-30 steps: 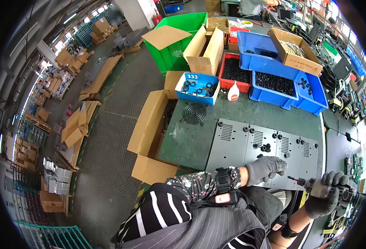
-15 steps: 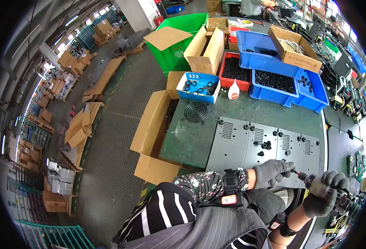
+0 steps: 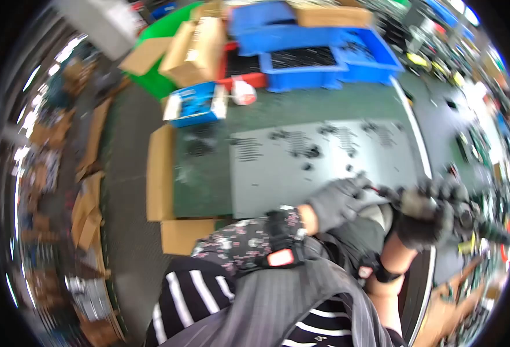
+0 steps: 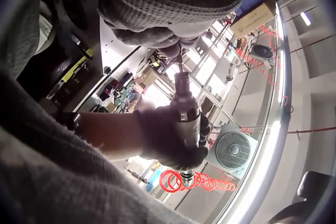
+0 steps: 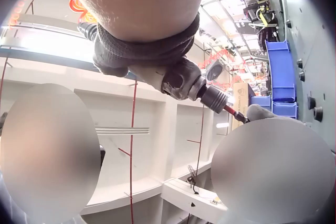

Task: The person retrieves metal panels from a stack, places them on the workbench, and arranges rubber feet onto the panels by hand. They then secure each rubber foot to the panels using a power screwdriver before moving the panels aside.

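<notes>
My gloved right hand (image 3: 422,220) grips a power screwdriver, whose metal collar (image 4: 182,83) and red bit (image 5: 230,110) stick out towards my left hand. My gloved left hand (image 3: 336,203) has its fingers curled at the bit's tip, and in the left wrist view they pinch around that end. Any small part between these fingertips is hidden. Both hands are over the near right edge of the grey metal panels (image 3: 266,182), which lie side by side with slots and round black pieces. Several loose black pieces (image 3: 312,151) sit on the middle panels.
Beyond the panels stand a blue-and-white box (image 3: 196,120), a white bottle (image 3: 244,92), a red bin (image 3: 249,80) and blue bins (image 3: 304,79) of black parts. An open carton (image 3: 160,173) is at the table's left side. The head view is blurred.
The head view has swung, so the table and bins appear farther left and higher. My left fingers have come from beside the bit to its tip; my right hand still grips the screwdriver.
</notes>
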A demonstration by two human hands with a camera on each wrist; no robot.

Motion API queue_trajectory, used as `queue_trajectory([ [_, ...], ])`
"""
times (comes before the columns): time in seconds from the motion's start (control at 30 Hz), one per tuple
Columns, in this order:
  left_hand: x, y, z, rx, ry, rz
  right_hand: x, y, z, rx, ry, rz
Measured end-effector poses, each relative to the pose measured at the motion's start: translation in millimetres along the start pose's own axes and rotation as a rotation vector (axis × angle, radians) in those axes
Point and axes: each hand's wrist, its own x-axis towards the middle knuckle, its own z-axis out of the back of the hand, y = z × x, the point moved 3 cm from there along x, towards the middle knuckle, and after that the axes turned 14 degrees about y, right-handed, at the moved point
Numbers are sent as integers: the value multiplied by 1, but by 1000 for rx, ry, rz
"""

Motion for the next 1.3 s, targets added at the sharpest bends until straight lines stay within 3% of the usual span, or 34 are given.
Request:
queue_trajectory([
  [0.03, 3, 2, 4, 93, 68, 22, 1, -1, -4, -26, -12, 21],
  [0.13, 1, 5, -9, -64, -20, 308, 7, 7, 5, 72, -48, 45],
  [0.17, 1, 10, 3, 51, -25, 359, 10, 11, 10, 113, -65, 59],
  [0.2, -4, 0, -3, 291, 23, 361, 10, 17, 27, 103, -54, 53],
  [0.23, 0, -5, -2, 635, 178, 125, 11, 23, 38, 112, -53, 69],
  [0.3, 9, -25, -6, 1205, -26, 139, 15, 34, 52, 53, -108, 53],
  [0.33, 13, -35, -6, 1201, -24, 148, 17, 36, 54, 39, -130, 41],
  [0.4, 18, -61, -14, 2011, -265, -85, 17, 37, 57, 40, -140, 25],
  [0.43, 20, -67, -17, 2013, -264, -84, 17, 38, 58, 39, -145, 8],
  [0.5, 26, -69, -20, 2207, -188, 139, 14, 39, 58, 45, -167, -9],
  [0.53, 29, -66, -16, 2251, -163, 311, 13, 38, 58, 34, -172, -22],
  [0.73, 32, -58, -14, 2238, -248, 285, 9, 36, 57, -59, -166, -39],
  [0.87, 33, -55, -9, 2245, -217, 279, 7, 38, 60, -83, -162, -58],
  [0.93, 39, -45, -14, 2155, 4, 201, 8, 39, 62, -176, -156, -84],
  [0.97, 41, -39, -17, 2145, 7, 199, 9, 40, 63, -184, -154, -90],
  [1.03, 46, -23, -35, 2069, 179, -39, 11, 41, 66, -244, -135, -122],
  [1.17, 68, -2, -35, 1919, 138, 60, 17, 41, 63, -382, -149, -85],
  [1.3, 80, 9, -28, 1935, 131, 19, 22, 38, 59, -441, -109, -115],
])
